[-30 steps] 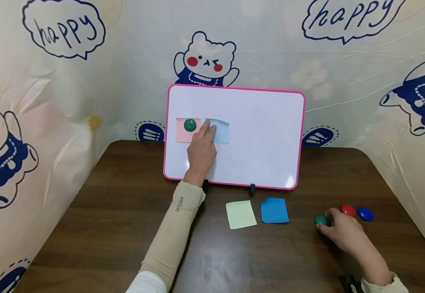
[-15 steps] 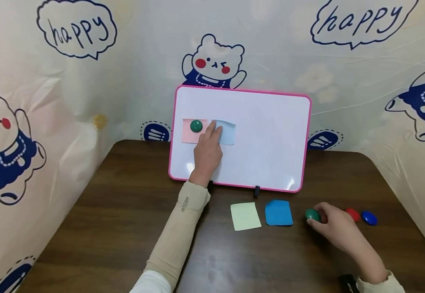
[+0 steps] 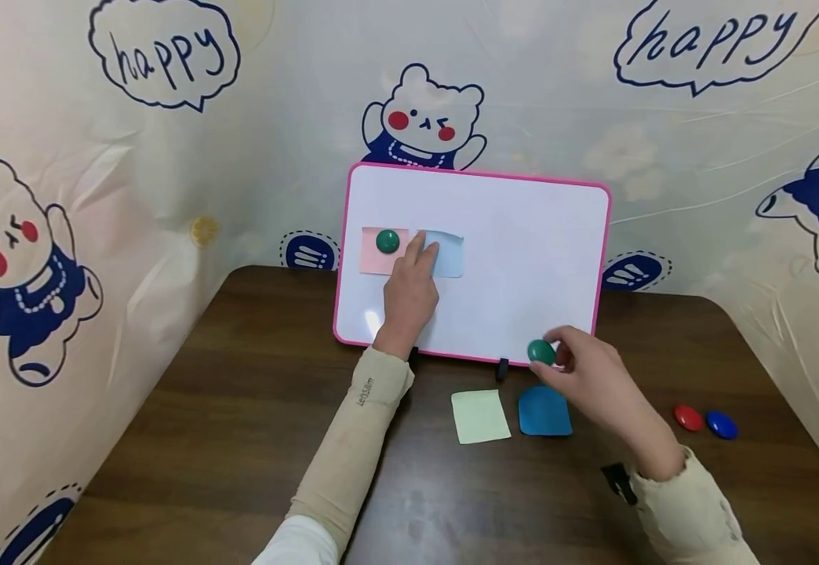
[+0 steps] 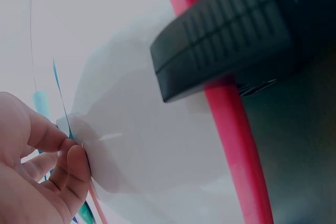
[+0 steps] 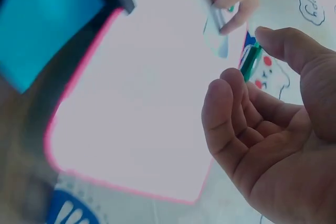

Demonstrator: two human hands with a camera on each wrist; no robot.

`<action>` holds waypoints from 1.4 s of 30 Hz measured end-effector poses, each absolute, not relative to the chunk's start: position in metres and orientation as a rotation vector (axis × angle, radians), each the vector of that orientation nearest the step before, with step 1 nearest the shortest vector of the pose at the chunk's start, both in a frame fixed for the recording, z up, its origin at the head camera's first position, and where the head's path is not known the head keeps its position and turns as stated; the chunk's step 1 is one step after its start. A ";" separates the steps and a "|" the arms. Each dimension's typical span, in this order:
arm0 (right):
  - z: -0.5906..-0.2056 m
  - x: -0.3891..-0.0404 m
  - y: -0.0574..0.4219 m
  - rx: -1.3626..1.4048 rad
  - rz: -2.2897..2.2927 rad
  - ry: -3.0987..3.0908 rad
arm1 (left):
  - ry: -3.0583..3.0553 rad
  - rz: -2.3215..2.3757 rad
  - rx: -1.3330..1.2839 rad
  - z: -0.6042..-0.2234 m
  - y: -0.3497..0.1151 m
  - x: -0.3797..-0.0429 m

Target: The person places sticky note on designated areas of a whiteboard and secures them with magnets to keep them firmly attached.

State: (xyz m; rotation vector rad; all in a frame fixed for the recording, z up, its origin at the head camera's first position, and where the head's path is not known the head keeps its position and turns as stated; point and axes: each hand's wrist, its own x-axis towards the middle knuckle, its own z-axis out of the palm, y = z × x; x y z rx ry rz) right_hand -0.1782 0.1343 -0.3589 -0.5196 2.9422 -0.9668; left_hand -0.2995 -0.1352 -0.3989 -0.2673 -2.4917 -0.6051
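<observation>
Right hand (image 3: pixel 603 380) pinches green magnet (image 3: pixel 540 352) before lower right of whiteboard (image 3: pixel 522 259) (whether they touch, can't tell from where I stand). Left hand (image 3: pixel 411 294), two fingers outstretched, rests on pale blue note (image 3: pixel 450 260) on board, beside pink note (image 3: pixel 373 264) bearing second green magnet (image 3: pixel 387 242). Red magnet (image 3: pixel 688 417), blue magnet (image 3: pixel 722 424) lie on table (image 3: pixel 240 455).

Left grip (image 3: pixel 411 294) bare to the wrist; snug beige forearm sleeve (image 3: pixel 339 451), small dark lettering (image 3: pixel 365 391) running along its cuff; white upper sleeve (image 3: pixel 302 541) meets it lower down; right grip (image 3: pixel 603 384) bare, looser beige puffed sleeve (image 3: pixel 688 510), black fitting (image 3: pixel 619 481) beside the cuff, exact kind unclear
</observation>
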 end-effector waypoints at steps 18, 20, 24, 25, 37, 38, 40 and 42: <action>-0.343 -0.248 0.043 -0.644 -1.061 3.005 | -2.549 -0.553 -0.250 -0.398 -0.137 -0.302; -0.343 -0.256 0.037 -0.625 -1.075 3.014 | -2.556 -0.557 -0.249 -0.397 -0.137 -0.301; -0.342 -0.269 0.027 -0.576 -1.094 3.032 | -2.569 -0.557 -0.250 -0.396 -0.137 -0.301; -0.342 -0.272 0.025 -0.566 -1.097 3.037 | -2.569 -0.557 -0.252 -0.395 -0.137 -0.302; -0.347 -0.302 0.001 -0.448 -1.106 3.069 | -2.561 -0.562 -0.236 -0.396 -0.138 -0.302; -0.348 -0.304 0.000 -0.431 -1.099 3.070 | -2.558 -0.565 -0.237 -0.396 -0.138 -0.302; -0.350 -0.307 -0.003 -0.400 -1.088 3.080 | -2.558 -0.567 -0.236 -0.395 -0.138 -0.301; -0.351 -0.309 -0.005 -0.373 -1.085 3.087 | -2.562 -0.565 -0.232 -0.395 -0.138 -0.301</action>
